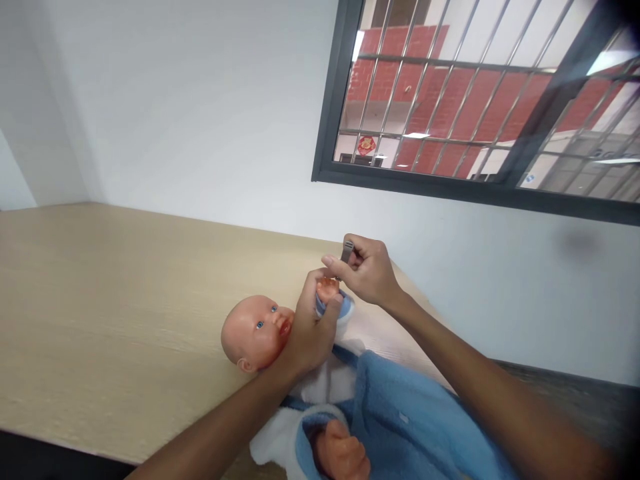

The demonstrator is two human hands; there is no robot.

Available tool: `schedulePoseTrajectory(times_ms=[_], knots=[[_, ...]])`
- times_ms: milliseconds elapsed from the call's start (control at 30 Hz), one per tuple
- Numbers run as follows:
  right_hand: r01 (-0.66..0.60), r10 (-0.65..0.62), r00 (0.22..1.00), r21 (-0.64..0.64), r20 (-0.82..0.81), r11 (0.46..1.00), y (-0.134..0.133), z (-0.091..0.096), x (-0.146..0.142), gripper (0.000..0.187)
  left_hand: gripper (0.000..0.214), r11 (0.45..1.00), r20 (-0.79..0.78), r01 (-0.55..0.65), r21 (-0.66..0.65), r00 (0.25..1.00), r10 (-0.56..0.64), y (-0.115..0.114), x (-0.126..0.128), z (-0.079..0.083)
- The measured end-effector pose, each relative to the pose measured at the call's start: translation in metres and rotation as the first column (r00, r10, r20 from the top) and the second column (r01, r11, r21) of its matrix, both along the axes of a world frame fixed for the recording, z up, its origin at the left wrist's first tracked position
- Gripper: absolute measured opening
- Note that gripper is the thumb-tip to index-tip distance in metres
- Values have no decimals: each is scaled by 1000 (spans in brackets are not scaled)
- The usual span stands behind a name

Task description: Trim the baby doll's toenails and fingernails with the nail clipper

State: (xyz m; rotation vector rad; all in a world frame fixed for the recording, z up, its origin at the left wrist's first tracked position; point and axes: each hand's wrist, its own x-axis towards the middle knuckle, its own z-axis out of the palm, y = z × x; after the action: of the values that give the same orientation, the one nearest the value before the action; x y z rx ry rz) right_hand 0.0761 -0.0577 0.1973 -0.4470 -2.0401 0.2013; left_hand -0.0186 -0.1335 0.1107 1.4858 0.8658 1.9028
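A baby doll (pixel 255 332) in a blue and white outfit (pixel 395 393) lies on its back, its bald head to the left. My left hand (pixel 313 327) is wrapped round the doll's far hand (pixel 327 289), fingers behind it and thumb in front. Just right of that, my right hand (pixel 367 267) pinches a small metal nail clipper (pixel 347 251) between thumb and fingers. The clipper's lower end is close to the doll's fingers; whether it touches them I cannot tell. The doll's near hand (pixel 343 450) pokes out of a blue cuff at the bottom.
The doll rests on a light wooden table (pixel 125 300) that runs along a white wall (pixel 200 113). A dark-framed window (pixel 430 180) with metal bars is at the upper right. The table's edge slants down on the right, with dark floor (pixel 565 393) beyond.
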Motion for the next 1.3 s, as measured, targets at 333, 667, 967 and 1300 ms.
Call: schedulePoseTrajectory(times_ms=[333,667,967,1300], knots=[[1,1,999,62,-40,998,-1,-2,0,46,21,1000,-14,-4,-3,1000,4,-1,0,1],[-14,19,998,75,-63,997,-2,-3,0,45,20,1000,-4,-7,-19,1000,7,-2,-1,1],[-27,31,998,65,-61,998,-3,-3,0,48,28,1000,27,18,-18,999,-17,0,0,-2],[-31,35,998,59,-60,998,-3,-2,-1,44,22,1000,2,-3,-8,1000,3,-2,-1,1]])
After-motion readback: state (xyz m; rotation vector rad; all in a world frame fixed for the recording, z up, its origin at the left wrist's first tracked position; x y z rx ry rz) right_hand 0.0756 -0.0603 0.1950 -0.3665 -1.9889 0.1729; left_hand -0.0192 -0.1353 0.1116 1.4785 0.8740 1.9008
